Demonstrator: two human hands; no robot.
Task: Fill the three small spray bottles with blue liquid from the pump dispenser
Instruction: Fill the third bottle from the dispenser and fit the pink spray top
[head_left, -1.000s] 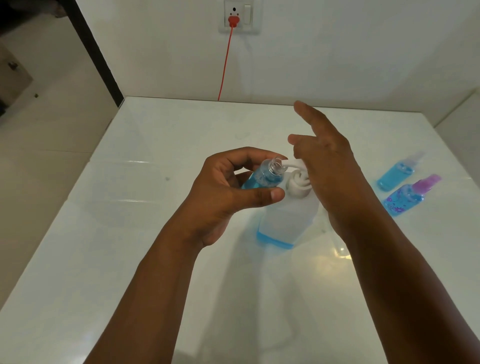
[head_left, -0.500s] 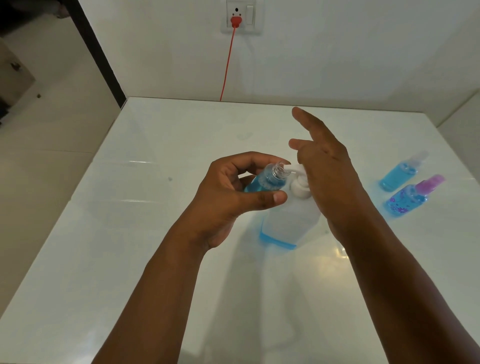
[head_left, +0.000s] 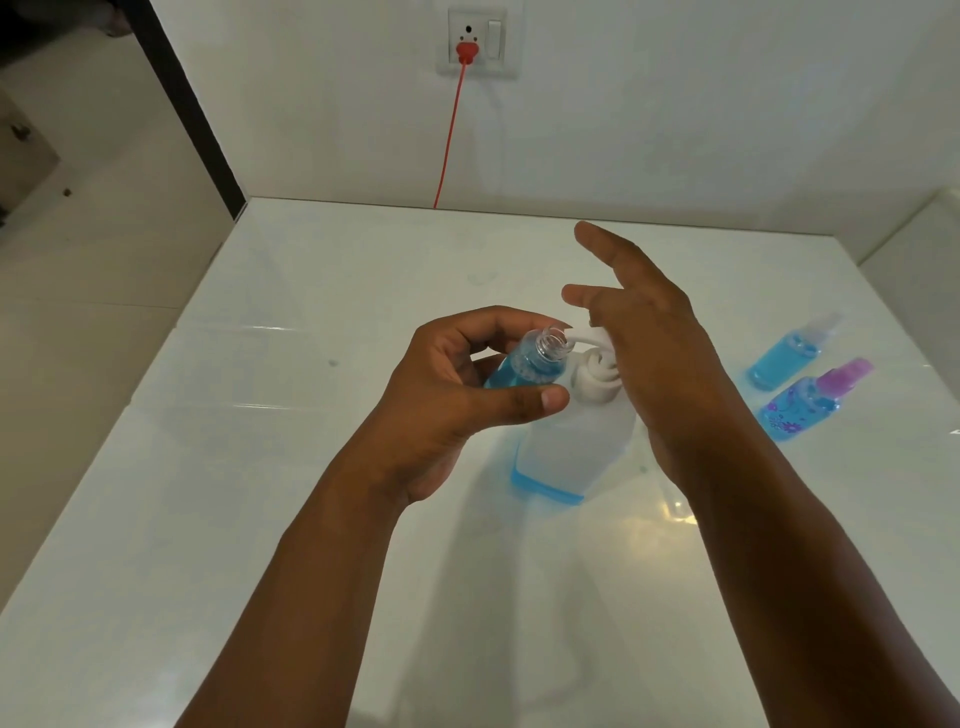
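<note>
Head view: a person's left hand (head_left: 447, 395) grips an uncapped spray bottle (head_left: 524, 364), tilted, its mouth at the spout of the pump dispenser (head_left: 576, 441) standing mid-table. The right hand (head_left: 660, 358), fingers straight, rests on the pump head. Two capped bottles (head_left: 800, 379) lie to the right on the white table (head_left: 260, 467).

Pump dispenser (head_left: 571, 447) stands mid-table (head_left: 260, 519). Left hand (head_left: 447, 395) holds open spray bottle (head_left: 524, 364) tilted just left of dispenser, bottle mouth at the pump spout (head_left: 743, 338). Right hand (head_left: 660, 364) on pump head, right of bottle. Two capped spray bottles (head_left: 784, 358) (head_left: 810, 402) lie side by side on table, well right of dispenser. Wall socket (head_left: 478, 41) behind table, cord (head_left: 449, 135) hanging down to table's back edge.
</note>
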